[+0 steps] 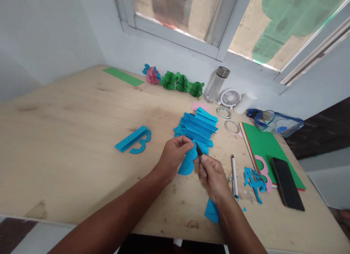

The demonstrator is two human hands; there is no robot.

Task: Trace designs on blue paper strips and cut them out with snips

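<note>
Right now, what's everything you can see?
Held paper: 1, blue, front
Scissors: 1, black, front
Folded papers: many, blue, middle
Folded cutout: 1, blue, left
Loose paper: 1, blue, front
Paper scraps: several, blue, right
Curvy cutout: 1, pink, right
Phone: 1, black, right
Paper stack: 1, multicoloured, right
Pen: 1, white, right
Tape rolls: 2, whitish, back
Fan: 1, white, back
Cylinder: 1, white, back
Bottle: 1, clear, back
Pouch: 1, bluish, right
Paper ornaments: 3, green, back
Other ornament: 1, pink-blue, back
Paper strip: 1, green, back
Paper slip: 1, pink, back
Table: 1, tan, below
Window: 1, grey, back
Left hand: 1, on held paper
Right hand: 1, holding scissors
</note>
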